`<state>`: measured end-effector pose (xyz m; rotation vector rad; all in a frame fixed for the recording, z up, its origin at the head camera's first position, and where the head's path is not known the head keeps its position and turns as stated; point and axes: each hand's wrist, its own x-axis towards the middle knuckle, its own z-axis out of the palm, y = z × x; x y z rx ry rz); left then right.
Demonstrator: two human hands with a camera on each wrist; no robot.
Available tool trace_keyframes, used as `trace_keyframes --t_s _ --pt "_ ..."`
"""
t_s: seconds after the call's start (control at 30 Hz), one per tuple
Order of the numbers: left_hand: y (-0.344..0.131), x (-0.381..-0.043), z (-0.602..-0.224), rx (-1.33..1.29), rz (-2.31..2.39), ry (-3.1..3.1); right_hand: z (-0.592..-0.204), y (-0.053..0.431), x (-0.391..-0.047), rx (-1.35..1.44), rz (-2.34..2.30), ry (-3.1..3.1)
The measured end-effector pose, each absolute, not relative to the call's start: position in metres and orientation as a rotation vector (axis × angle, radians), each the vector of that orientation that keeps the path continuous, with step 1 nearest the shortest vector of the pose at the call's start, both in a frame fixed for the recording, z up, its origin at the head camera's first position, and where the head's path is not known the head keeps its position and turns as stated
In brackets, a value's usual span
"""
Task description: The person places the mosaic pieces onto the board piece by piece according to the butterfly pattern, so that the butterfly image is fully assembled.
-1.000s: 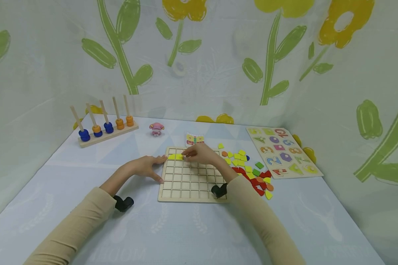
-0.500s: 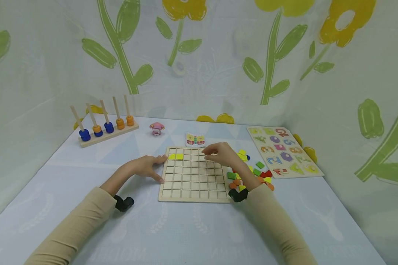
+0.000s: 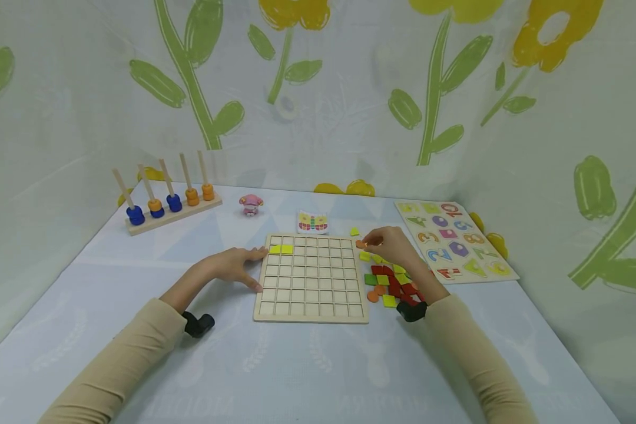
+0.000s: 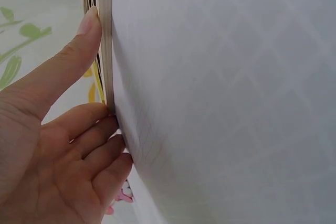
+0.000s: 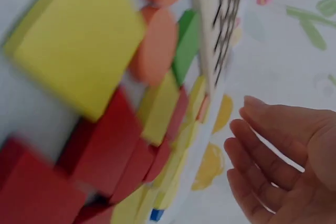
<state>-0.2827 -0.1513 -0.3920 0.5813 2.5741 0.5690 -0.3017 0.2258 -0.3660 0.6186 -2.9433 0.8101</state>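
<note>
A wooden grid board (image 3: 311,281) lies flat on the table with two yellow square tiles (image 3: 281,249) side by side in its far left cells. My left hand (image 3: 232,266) touches the board's left edge with spread thumb and fingers; the left wrist view shows the thumb on the rim and fingertips against the side. To the right of the board spreads a heap of loose pieces (image 3: 395,286), yellow, red, orange and green. Over the far part of this heap hovers my right hand (image 3: 394,246), near an orange round piece (image 3: 360,244). Nothing shows between its gently bent fingers (image 5: 257,142).
Behind the board lies a butterfly pattern card (image 3: 312,222). A pink figurine (image 3: 251,204) stands at the back, with a bead-and-peg stand (image 3: 174,215) to its left. A number and shape puzzle board (image 3: 456,242) lies beyond the loose pieces on the right.
My right hand has moved right, from the yellow tiles on the board to above the loose pieces, leaving both tiles in view. My left hand has stayed at the board's left edge.
</note>
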Motion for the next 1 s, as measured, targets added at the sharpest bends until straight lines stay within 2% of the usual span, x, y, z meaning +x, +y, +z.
trace_keyframes --t_s 0.3,1.0 --pt "-0.151 -0.283 -0.393 0.593 0.573 2.576 -0.381 0.252 -0.313 0.378 0.632 -3.212" --pt "-0.152 -0.283 -0.393 0.573 0.556 2.574 -0.384 0.249 -0.310 0.380 0.804 -3.150"
